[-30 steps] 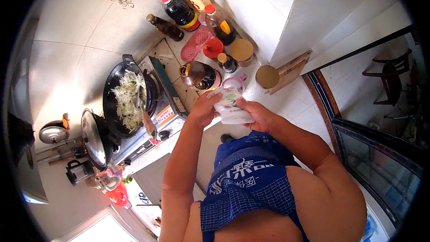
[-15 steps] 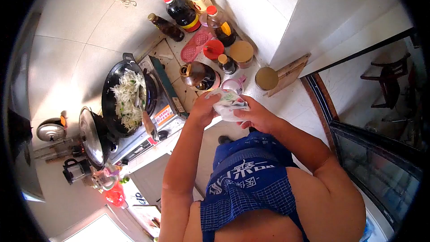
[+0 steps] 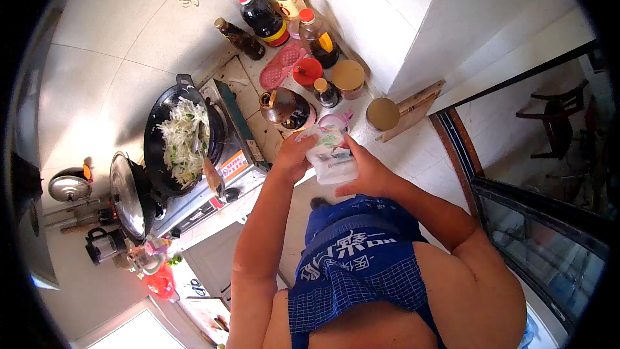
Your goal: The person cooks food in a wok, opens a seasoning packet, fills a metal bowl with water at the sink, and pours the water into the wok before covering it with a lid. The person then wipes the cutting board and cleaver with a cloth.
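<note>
A white plastic packet (image 3: 334, 163) with green and red print is between my hands, just in front of the counter edge. My left hand (image 3: 295, 157) grips its left side, the thumb on top. At its right side is my right hand (image 3: 365, 169), thumb and fingers spread apart, touching or very near the packet. A pink cup (image 3: 336, 121) stands just beyond the packet. Behind my left hand sits a large brown jar (image 3: 284, 108). Shredded pale vegetables with green bits (image 3: 185, 139) lie in a black wok (image 3: 154, 157), with a spatula (image 3: 212, 178) resting in it.
Dark sauce bottles (image 3: 263, 21), a red-lidded jar (image 3: 307, 72) and tan-lidded jars (image 3: 348, 77) stand on the counter. A wooden board (image 3: 413, 111) leans at the wall. A lidded pan (image 3: 129, 195) is left of the gas stove (image 3: 205, 203). A dark-framed glass door (image 3: 549, 220) is at right.
My right hand has opened, its fingers and thumb moving apart at the packet's side. The packet, bunched up half a second ago, now hangs flatter and longer. My left hand keeps its hold.
</note>
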A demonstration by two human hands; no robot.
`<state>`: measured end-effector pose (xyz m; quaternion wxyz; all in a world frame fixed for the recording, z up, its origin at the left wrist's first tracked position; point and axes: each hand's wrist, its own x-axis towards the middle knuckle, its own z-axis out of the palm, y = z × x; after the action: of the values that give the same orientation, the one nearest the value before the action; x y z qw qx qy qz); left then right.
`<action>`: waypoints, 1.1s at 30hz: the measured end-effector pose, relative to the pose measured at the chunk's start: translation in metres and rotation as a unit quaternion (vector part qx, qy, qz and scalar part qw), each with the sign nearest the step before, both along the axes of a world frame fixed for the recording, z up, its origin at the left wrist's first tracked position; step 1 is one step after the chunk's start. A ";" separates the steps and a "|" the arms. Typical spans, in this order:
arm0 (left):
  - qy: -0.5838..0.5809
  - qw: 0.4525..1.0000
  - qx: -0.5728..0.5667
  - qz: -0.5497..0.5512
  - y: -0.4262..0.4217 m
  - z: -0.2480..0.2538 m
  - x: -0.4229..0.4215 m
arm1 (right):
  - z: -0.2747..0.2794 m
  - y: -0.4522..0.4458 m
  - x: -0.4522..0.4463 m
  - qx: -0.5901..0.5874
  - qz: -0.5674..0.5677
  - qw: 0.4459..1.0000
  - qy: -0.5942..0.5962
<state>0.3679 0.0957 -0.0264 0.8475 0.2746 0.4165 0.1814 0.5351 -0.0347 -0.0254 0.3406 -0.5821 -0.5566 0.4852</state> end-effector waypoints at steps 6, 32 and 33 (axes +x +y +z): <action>-0.023 1.000 -0.014 0.008 -0.001 -0.004 -0.002 | -0.003 -0.004 -0.003 0.072 -0.022 0.990 -0.116; 0.079 0.996 -0.051 0.008 0.026 0.003 0.003 | 0.046 0.089 0.054 0.099 -0.007 0.982 -0.163; 0.079 0.996 -0.051 0.008 0.027 0.003 0.002 | 0.047 0.090 0.054 0.099 -0.007 0.982 -0.163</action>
<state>0.3702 0.1227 -0.0233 0.8233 0.2415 0.4930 0.1446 0.5888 0.0553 0.0213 0.3048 -0.6205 -0.6460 0.3236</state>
